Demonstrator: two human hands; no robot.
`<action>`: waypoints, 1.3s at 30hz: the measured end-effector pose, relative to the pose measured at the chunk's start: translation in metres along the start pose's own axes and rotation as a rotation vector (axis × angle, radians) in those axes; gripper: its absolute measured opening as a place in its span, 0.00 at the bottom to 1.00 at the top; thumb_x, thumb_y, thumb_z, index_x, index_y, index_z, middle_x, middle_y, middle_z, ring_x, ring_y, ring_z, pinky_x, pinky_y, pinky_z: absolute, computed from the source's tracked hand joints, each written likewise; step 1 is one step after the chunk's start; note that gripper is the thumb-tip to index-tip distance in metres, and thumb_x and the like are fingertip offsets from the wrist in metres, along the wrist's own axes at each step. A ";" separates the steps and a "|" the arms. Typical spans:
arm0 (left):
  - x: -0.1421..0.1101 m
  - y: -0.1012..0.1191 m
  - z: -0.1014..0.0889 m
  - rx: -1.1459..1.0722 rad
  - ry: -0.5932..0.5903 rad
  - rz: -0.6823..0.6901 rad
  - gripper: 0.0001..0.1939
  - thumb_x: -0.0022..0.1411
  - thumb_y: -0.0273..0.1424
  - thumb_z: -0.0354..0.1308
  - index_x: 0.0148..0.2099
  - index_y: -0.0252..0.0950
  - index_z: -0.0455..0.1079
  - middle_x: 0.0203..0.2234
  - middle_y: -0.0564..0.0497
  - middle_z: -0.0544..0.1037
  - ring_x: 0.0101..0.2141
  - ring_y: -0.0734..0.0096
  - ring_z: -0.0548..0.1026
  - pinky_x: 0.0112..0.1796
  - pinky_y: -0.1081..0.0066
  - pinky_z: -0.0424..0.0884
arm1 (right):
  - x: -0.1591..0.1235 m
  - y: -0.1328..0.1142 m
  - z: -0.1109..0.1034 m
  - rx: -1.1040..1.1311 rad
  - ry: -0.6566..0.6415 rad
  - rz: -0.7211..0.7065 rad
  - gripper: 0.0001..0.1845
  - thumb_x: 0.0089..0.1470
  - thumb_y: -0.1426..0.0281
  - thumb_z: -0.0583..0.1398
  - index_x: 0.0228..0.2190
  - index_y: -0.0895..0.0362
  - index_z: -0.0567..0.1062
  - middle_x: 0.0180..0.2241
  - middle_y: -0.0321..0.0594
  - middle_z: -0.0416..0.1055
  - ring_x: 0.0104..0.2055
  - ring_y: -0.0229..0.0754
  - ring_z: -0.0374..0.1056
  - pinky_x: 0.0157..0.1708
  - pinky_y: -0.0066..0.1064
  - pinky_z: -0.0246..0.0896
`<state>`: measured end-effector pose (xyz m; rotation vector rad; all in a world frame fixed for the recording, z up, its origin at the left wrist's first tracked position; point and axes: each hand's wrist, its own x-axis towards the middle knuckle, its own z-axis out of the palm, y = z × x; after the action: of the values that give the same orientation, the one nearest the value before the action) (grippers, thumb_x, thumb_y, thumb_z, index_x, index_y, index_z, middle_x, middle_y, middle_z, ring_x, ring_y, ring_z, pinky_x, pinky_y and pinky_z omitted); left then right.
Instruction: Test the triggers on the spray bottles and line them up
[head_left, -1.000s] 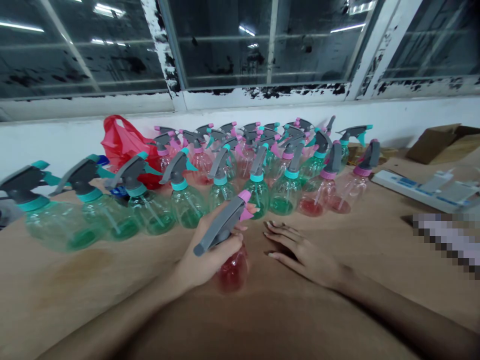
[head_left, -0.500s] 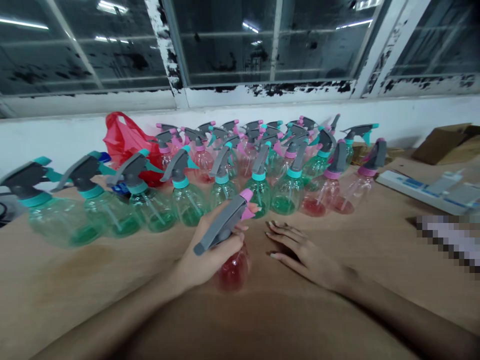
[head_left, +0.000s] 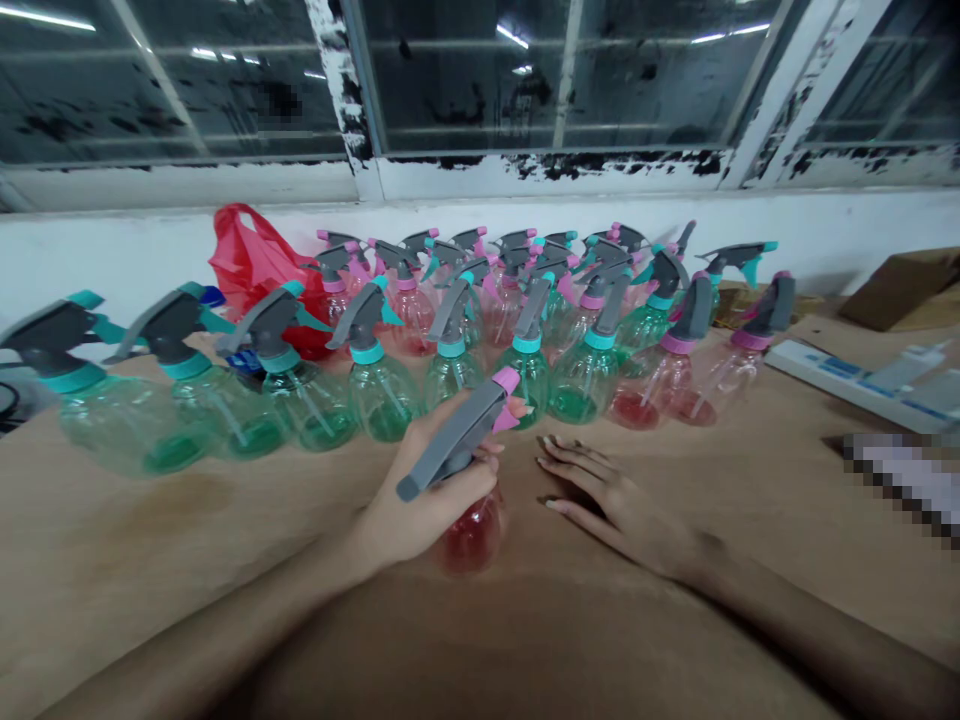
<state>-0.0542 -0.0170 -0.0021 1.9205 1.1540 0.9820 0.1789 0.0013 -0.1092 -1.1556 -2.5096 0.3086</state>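
My left hand (head_left: 427,495) is wrapped around the neck of a pink spray bottle (head_left: 474,535) with a grey trigger head and a pink nozzle. The bottle's collar is hidden by my fingers, and its nozzle points away to the right. Lying on the table to the right of it is my right hand (head_left: 611,500), fingers spread and nothing in them. Just beyond both hands stands a row of spray bottles: several green ones (head_left: 384,395) with teal collars, then two pink ones (head_left: 637,390) at the right end.
More spray bottles (head_left: 514,285) crowd behind the front row. A red plastic bag (head_left: 251,265) sits at the back left. On the right are a cardboard box (head_left: 900,290), a white and blue box (head_left: 840,370) and a blurred-out flat object (head_left: 907,480). A white wall with windows closes off the back.
The view has shifted slightly, so the scene sits a little to the right. My left hand keeps its hold on the pink spray bottle; my right hand stays spread on the table.
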 end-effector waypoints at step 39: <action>-0.001 -0.003 0.001 -0.015 -0.002 -0.071 0.19 0.52 0.28 0.52 0.48 0.45 0.66 0.32 0.53 0.76 0.33 0.67 0.75 0.37 0.70 0.70 | 0.000 0.003 0.001 0.034 0.022 -0.022 0.26 0.57 0.58 0.50 0.56 0.51 0.58 0.59 0.39 0.55 0.61 0.45 0.47 0.58 0.47 0.46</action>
<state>-0.0551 -0.0172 -0.0051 1.8555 1.2018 0.9479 0.1804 0.0028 -0.1110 -1.1117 -2.4863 0.3293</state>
